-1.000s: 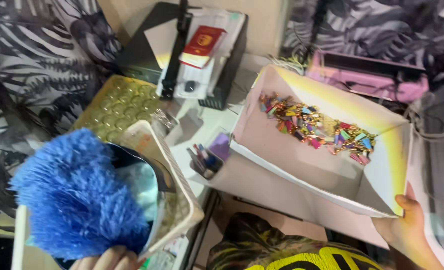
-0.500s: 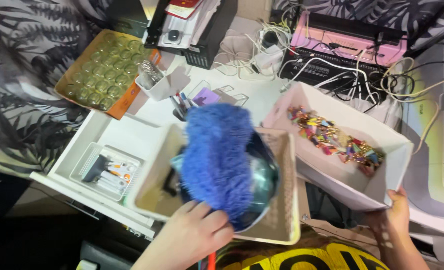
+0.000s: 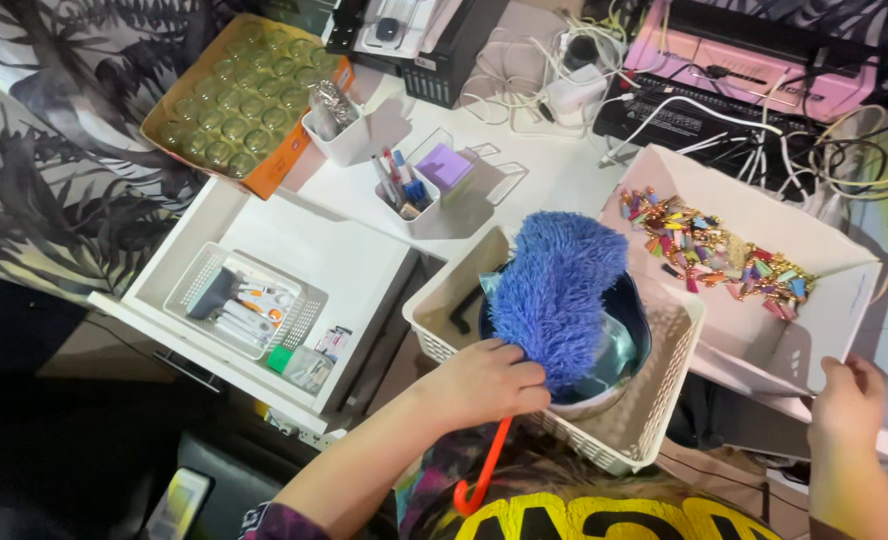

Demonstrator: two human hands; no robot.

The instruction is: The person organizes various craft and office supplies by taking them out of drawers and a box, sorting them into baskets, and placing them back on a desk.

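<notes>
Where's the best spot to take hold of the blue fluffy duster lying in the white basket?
Probably the orange hooked handle, from the near side. It sticks out past the white basket rim toward the person, thin and rigid, while the blue fluffy duster head is soft and gives. The left hand already rests at the head's base, above that handle.
</notes>
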